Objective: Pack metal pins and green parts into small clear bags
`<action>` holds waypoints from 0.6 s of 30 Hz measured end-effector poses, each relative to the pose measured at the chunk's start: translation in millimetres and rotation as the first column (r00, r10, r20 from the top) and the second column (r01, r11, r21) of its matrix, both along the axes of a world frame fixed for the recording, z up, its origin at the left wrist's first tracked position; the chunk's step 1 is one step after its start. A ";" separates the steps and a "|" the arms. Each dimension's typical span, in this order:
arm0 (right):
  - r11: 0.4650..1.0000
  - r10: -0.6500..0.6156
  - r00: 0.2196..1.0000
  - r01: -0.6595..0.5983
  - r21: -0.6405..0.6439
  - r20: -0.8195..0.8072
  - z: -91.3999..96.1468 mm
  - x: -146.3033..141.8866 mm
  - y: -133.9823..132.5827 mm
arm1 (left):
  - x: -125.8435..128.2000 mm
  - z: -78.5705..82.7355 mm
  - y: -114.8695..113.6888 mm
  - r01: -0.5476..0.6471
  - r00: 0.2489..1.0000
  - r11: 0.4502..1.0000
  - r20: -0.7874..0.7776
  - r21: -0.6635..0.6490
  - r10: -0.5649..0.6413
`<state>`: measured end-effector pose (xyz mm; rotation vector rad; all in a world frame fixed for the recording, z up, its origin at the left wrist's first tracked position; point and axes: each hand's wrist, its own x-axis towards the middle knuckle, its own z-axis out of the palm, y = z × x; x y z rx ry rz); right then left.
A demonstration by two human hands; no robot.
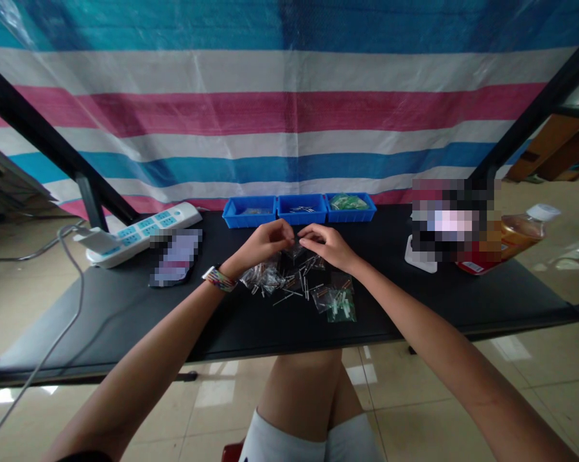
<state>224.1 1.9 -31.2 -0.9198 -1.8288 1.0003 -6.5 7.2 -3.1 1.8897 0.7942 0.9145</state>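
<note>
My left hand point(265, 242) and my right hand point(327, 245) meet over the middle of the black table point(126, 308). Both are closed in a pinch on a small dark object point(294, 250) held between them; I cannot make out what it is. A coloured bracelet sits on my left wrist point(219, 278). Below the hands lie several small clear bags of parts point(263, 277), loose thin metal pins point(294, 289), and a bag with green pieces point(341, 307).
Three blue trays point(299, 210) stand in a row at the table's back edge. A white power strip point(140, 232) lies at back left with a grey cable. A bottle of amber liquid point(525, 231) lies at right. A striped tarp hangs behind.
</note>
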 end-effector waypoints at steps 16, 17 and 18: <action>0.975 -0.041 0.942 -0.035 -0.219 -0.334 3.6 2.1 2.6 | 6.1 7.0 -11.6 -0.056 0.994 0.934 -0.063 0.353 0.084; 0.971 -0.040 0.943 -0.041 -0.235 -0.330 3.4 1.4 2.1 | 6.8 7.3 -12.2 -0.067 0.992 0.928 -0.071 0.366 0.100; 0.968 -0.040 0.945 -0.044 -0.246 -0.326 3.3 0.7 1.7 | 7.3 7.2 -12.4 -0.089 0.990 0.924 -0.068 0.373 0.123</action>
